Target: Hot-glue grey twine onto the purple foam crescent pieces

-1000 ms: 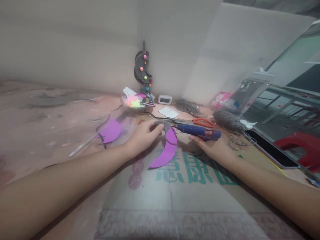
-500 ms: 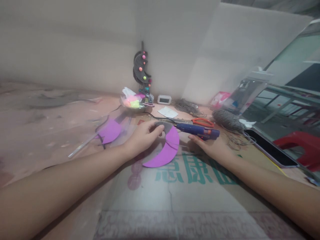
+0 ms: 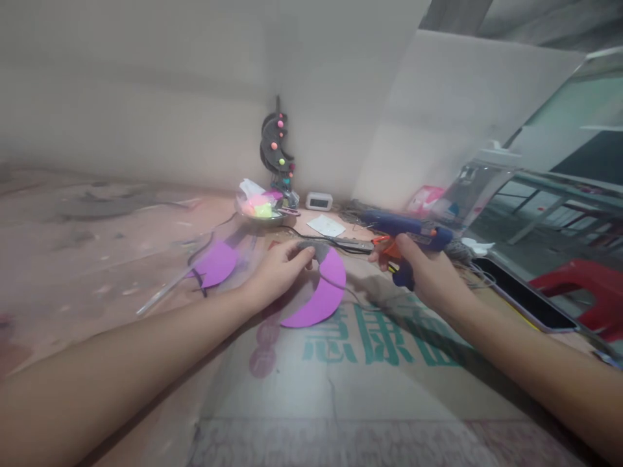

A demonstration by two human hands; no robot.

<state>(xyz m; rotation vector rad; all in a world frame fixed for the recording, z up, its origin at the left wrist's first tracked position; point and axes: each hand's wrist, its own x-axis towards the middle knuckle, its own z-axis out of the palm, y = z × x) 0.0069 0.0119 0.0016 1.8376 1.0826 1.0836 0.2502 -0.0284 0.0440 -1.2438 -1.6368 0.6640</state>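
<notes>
My left hand [image 3: 287,263] pinches the upper end of a purple crescent [image 3: 331,295], where grey yarn [image 3: 314,248] is wrapped around it. A loose strand of yarn crosses the crescent's middle and trails right over the cardboard. My right hand [image 3: 426,269] is closed around a blue glue gun [image 3: 396,222] with an orange trigger, lifted above the cardboard. The gun's nozzle points left, apart from the crescent. Another purple piece [image 3: 219,264] lies left of my left hand beside a clear glue stick [image 3: 163,292].
Printed cardboard [image 3: 302,389] covers the table before me. Behind are a bowl [image 3: 265,219] of bright bits, a small white clock [image 3: 319,201], a paper piece [image 3: 326,226] and a beaded grey crescent ornament [image 3: 275,143]. A phone [image 3: 525,295] lies right; a red stool [image 3: 574,285] stands beyond.
My right hand has taken the glue gun by its handle and raised it to the right, away from the crescent. My left hand keeps its pinch in nearly the same place.
</notes>
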